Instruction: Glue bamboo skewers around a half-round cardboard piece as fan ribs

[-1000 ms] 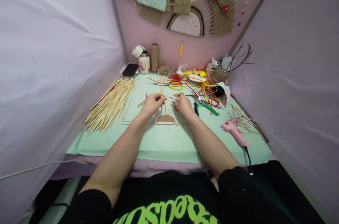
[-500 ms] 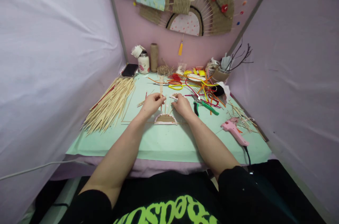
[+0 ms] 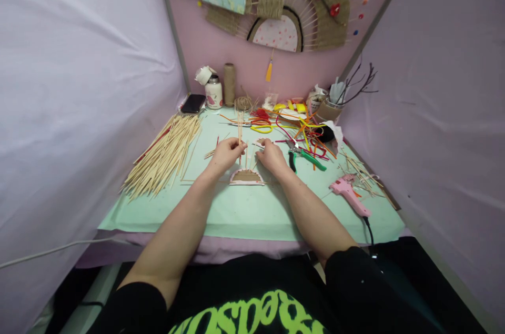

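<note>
My left hand (image 3: pixel 230 151) is closed on a few thin wooden sticks (image 3: pixel 240 126) that stand upright between its fingertips. To the right, my right hand (image 3: pixel 271 155) is curled near a small pale-edged piece (image 3: pixel 259 142); whether its fingers grip that piece or a stick is not clear. Below and between the hands lies a cardboard half-circle (image 3: pixel 246 176) with a pinkish-white rim. Thin sticks fan out from it, some going sideways along the table and others up toward my hands.
A large pile of sticks (image 3: pixel 161 158) lies left. Green-handled pliers (image 3: pixel 305 155), yellow-handled scissors (image 3: pixel 261 128) and tangled coloured strips (image 3: pixel 307 126) are beyond my right hand. A pink glue gun (image 3: pixel 350 194) with a cord rests right. A bottle (image 3: pixel 214 93) and phone (image 3: pixel 193 104) stand at the back left.
Almost nothing differs. Both hands keep their places, with the sticks still in my left hand; the view has shifted very slightly.
</note>
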`<state>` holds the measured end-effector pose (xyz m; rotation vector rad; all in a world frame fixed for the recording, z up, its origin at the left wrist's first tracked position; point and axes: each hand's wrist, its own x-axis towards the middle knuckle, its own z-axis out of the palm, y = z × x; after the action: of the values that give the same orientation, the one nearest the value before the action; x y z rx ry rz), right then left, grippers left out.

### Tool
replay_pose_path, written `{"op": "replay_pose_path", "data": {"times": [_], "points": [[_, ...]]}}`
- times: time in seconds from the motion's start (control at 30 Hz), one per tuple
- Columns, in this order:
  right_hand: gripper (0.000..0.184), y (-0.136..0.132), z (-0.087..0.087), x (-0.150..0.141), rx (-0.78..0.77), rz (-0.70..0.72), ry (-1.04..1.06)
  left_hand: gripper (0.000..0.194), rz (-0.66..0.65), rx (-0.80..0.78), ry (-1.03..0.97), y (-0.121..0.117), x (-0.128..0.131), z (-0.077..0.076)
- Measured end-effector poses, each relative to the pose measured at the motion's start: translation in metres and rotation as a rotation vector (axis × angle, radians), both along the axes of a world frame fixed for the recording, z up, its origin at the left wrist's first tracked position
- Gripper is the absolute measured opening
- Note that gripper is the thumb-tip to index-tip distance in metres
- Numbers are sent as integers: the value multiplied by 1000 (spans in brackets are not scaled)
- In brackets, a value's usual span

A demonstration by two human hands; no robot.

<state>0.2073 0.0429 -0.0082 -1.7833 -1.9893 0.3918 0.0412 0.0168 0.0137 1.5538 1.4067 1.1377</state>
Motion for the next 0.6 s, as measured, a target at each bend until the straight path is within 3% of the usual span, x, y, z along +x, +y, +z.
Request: {"op": "replay_pose_path", "data": {"times": [0.27, 0.4, 0.6], "points": [[28, 10, 22, 32, 195, -227, 107, 20, 15, -16, -3, -1, 1, 1], [15, 10, 17, 29, 70, -131, 39, 21, 24, -13, 14, -1, 1, 0], [13, 0, 8, 9, 7, 4, -28, 20, 9, -1, -13, -2, 1, 2]]}}
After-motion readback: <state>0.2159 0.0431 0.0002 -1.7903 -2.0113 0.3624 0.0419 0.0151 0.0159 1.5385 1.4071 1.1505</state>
